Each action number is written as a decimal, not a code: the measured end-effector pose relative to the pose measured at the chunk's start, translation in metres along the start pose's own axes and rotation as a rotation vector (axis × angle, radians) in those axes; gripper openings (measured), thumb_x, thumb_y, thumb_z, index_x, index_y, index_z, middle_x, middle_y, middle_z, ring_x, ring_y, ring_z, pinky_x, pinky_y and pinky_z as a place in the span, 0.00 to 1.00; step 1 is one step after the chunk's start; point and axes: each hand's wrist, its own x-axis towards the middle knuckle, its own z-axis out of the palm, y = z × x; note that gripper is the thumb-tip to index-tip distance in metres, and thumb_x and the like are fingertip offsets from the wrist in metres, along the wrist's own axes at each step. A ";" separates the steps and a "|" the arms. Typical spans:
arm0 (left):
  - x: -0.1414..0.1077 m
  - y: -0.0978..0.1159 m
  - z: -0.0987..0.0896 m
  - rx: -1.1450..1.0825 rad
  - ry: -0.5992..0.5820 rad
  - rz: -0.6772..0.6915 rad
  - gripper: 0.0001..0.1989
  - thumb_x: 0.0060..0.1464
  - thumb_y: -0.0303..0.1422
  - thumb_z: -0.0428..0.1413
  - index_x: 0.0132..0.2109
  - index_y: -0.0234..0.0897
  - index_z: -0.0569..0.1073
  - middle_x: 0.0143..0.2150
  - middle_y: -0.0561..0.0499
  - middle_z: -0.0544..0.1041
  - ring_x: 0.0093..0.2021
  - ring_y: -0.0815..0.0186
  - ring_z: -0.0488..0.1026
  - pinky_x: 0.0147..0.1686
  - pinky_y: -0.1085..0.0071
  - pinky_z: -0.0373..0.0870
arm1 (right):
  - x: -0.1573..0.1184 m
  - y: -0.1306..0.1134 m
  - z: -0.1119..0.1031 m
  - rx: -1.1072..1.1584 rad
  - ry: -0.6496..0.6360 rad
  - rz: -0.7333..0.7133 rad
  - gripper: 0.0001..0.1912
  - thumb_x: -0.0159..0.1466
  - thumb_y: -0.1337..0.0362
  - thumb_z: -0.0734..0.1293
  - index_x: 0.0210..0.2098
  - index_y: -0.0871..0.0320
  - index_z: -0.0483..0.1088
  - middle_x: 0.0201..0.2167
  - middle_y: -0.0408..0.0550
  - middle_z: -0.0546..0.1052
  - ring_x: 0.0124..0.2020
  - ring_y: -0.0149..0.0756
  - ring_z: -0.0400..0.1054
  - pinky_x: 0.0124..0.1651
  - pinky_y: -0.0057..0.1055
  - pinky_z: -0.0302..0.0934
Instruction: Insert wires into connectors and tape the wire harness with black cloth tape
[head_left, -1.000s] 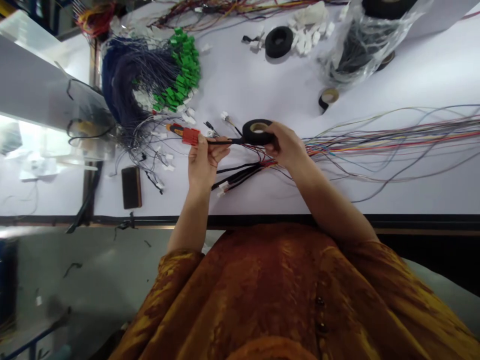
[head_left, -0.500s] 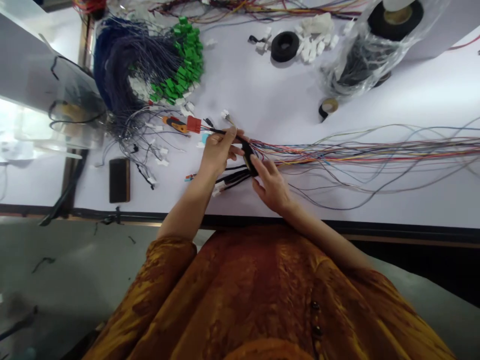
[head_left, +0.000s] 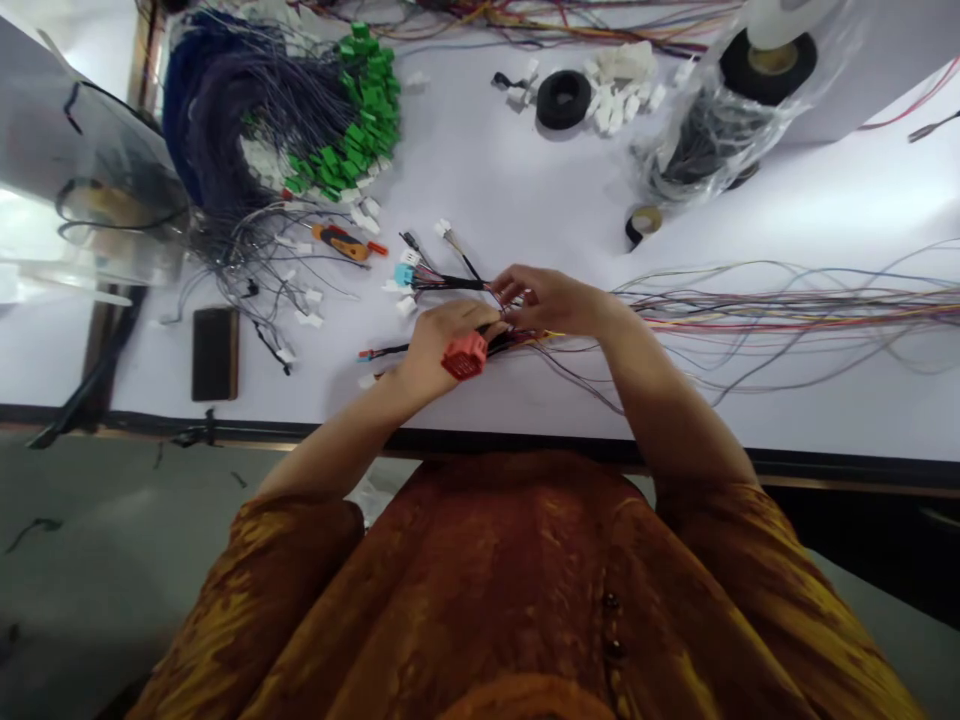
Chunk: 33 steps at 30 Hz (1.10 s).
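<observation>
Red plastic connector [head_left: 465, 355] lies against the left hand [head_left: 442, 345], its fingers closed on the limp, light wire harness [head_left: 499, 342]; right hand [head_left: 551, 300] pinches thin strands; stiff connector gives the surest hold.

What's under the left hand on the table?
The left hand lies over a black wire bundle, with a red connector showing at its fingers and a red-tipped wire sticking out past it. Whatever lies directly beneath the palm is hidden.
</observation>
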 end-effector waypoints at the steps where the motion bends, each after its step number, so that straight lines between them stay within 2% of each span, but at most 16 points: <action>1: -0.001 0.003 -0.002 -0.074 -0.014 -0.056 0.16 0.70 0.40 0.50 0.40 0.37 0.78 0.38 0.47 0.82 0.41 0.65 0.79 0.44 0.69 0.75 | -0.005 -0.002 -0.001 -0.131 -0.026 -0.047 0.22 0.59 0.67 0.72 0.53 0.57 0.71 0.49 0.51 0.78 0.35 0.34 0.71 0.38 0.32 0.67; 4: -0.003 0.011 -0.003 -0.207 -0.017 -0.154 0.17 0.71 0.39 0.48 0.37 0.37 0.76 0.37 0.46 0.81 0.41 0.64 0.79 0.48 0.67 0.75 | -0.012 -0.009 0.007 -0.479 0.032 -0.087 0.23 0.62 0.67 0.70 0.56 0.57 0.71 0.53 0.56 0.77 0.49 0.45 0.73 0.49 0.37 0.66; 6: -0.007 0.016 0.002 -0.265 0.018 -0.186 0.18 0.70 0.40 0.48 0.36 0.38 0.76 0.37 0.45 0.80 0.42 0.62 0.78 0.48 0.66 0.75 | -0.011 -0.010 0.014 -0.517 0.101 -0.065 0.22 0.64 0.68 0.67 0.59 0.58 0.69 0.49 0.56 0.79 0.49 0.47 0.74 0.49 0.38 0.65; 8: -0.010 0.020 0.008 -0.319 0.046 -0.216 0.18 0.69 0.43 0.49 0.37 0.39 0.76 0.39 0.45 0.79 0.43 0.61 0.78 0.47 0.65 0.75 | -0.006 -0.005 0.016 -0.345 0.076 -0.089 0.24 0.62 0.69 0.69 0.58 0.57 0.69 0.42 0.51 0.80 0.43 0.43 0.74 0.45 0.35 0.65; 10: -0.014 0.022 0.013 -0.343 0.057 -0.214 0.17 0.68 0.45 0.51 0.38 0.40 0.77 0.39 0.46 0.79 0.43 0.61 0.77 0.46 0.66 0.75 | -0.002 0.001 0.009 -0.041 -0.033 -0.103 0.26 0.58 0.69 0.72 0.56 0.56 0.71 0.34 0.45 0.79 0.34 0.37 0.72 0.39 0.32 0.65; 12: -0.017 0.023 0.017 -0.312 0.034 -0.185 0.15 0.68 0.43 0.52 0.39 0.41 0.77 0.40 0.46 0.79 0.42 0.62 0.77 0.45 0.67 0.75 | 0.002 0.002 -0.002 0.265 -0.145 -0.038 0.24 0.57 0.64 0.73 0.54 0.55 0.72 0.28 0.41 0.76 0.26 0.32 0.67 0.30 0.29 0.63; 14: -0.019 0.021 0.019 -0.273 -0.001 -0.136 0.14 0.68 0.41 0.51 0.39 0.40 0.77 0.41 0.46 0.79 0.41 0.64 0.77 0.43 0.68 0.75 | 0.005 -0.003 -0.010 0.463 -0.145 0.059 0.21 0.60 0.58 0.71 0.52 0.55 0.72 0.25 0.40 0.72 0.19 0.28 0.58 0.21 0.26 0.56; 16: -0.019 0.019 0.020 -0.292 0.036 -0.083 0.13 0.67 0.39 0.52 0.38 0.39 0.77 0.40 0.46 0.80 0.40 0.64 0.78 0.42 0.68 0.75 | 0.008 -0.009 -0.013 0.516 -0.027 0.092 0.18 0.61 0.56 0.71 0.48 0.56 0.72 0.24 0.40 0.70 0.17 0.25 0.51 0.17 0.24 0.48; 18: -0.018 0.015 0.021 -0.366 0.194 -0.123 0.13 0.67 0.39 0.53 0.36 0.38 0.77 0.40 0.45 0.80 0.42 0.63 0.78 0.45 0.66 0.76 | 0.011 -0.011 -0.011 0.502 0.138 0.071 0.16 0.60 0.57 0.72 0.45 0.56 0.72 0.25 0.41 0.70 0.18 0.24 0.51 0.17 0.22 0.47; 21: -0.013 0.005 0.026 -0.621 0.459 -0.433 0.15 0.67 0.42 0.54 0.37 0.37 0.76 0.37 0.46 0.79 0.40 0.64 0.79 0.46 0.64 0.77 | 0.009 -0.002 0.000 0.534 0.355 0.043 0.15 0.60 0.60 0.69 0.46 0.55 0.71 0.29 0.41 0.70 0.22 0.26 0.59 0.19 0.22 0.53; 23: -0.008 -0.002 0.033 -0.823 0.472 -0.617 0.12 0.62 0.42 0.59 0.39 0.37 0.75 0.34 0.49 0.79 0.35 0.66 0.80 0.42 0.66 0.79 | 0.003 0.010 0.009 0.564 0.429 0.067 0.18 0.61 0.59 0.67 0.51 0.53 0.68 0.34 0.42 0.73 0.26 0.29 0.64 0.22 0.24 0.60; 25: -0.002 -0.009 0.041 -0.942 0.393 -0.698 0.10 0.56 0.38 0.65 0.40 0.37 0.75 0.32 0.51 0.80 0.33 0.67 0.79 0.39 0.69 0.79 | -0.007 0.020 0.015 0.503 0.447 0.079 0.23 0.63 0.58 0.65 0.57 0.52 0.64 0.40 0.45 0.75 0.32 0.33 0.70 0.28 0.28 0.67; 28: 0.003 -0.015 0.049 -0.964 0.327 -0.740 0.05 0.54 0.32 0.64 0.37 0.37 0.75 0.30 0.52 0.80 0.31 0.69 0.78 0.37 0.71 0.78 | -0.021 0.028 0.011 0.142 0.456 -0.028 0.30 0.62 0.55 0.67 0.62 0.53 0.62 0.55 0.54 0.73 0.50 0.44 0.72 0.46 0.42 0.73; 30: 0.004 -0.017 0.051 -0.932 0.330 -0.716 0.02 0.55 0.30 0.62 0.36 0.37 0.75 0.30 0.52 0.80 0.29 0.70 0.77 0.34 0.73 0.76 | -0.024 0.025 0.002 -0.174 0.411 -0.137 0.33 0.59 0.55 0.72 0.62 0.53 0.64 0.65 0.59 0.66 0.62 0.52 0.65 0.59 0.50 0.67; 32: 0.004 -0.018 0.052 -0.876 0.335 -0.657 0.01 0.55 0.30 0.60 0.36 0.37 0.76 0.31 0.52 0.79 0.28 0.70 0.76 0.32 0.74 0.74 | -0.020 0.016 -0.007 -0.420 0.317 -0.221 0.31 0.59 0.55 0.73 0.60 0.53 0.67 0.69 0.59 0.61 0.68 0.56 0.58 0.65 0.55 0.59; 33: 0.004 -0.018 0.052 -0.845 0.334 -0.624 0.02 0.56 0.30 0.60 0.37 0.37 0.76 0.32 0.51 0.79 0.29 0.70 0.76 0.32 0.74 0.74 | -0.016 0.009 -0.010 -0.507 0.264 -0.251 0.28 0.60 0.56 0.72 0.58 0.54 0.68 0.69 0.58 0.62 0.68 0.57 0.57 0.66 0.56 0.57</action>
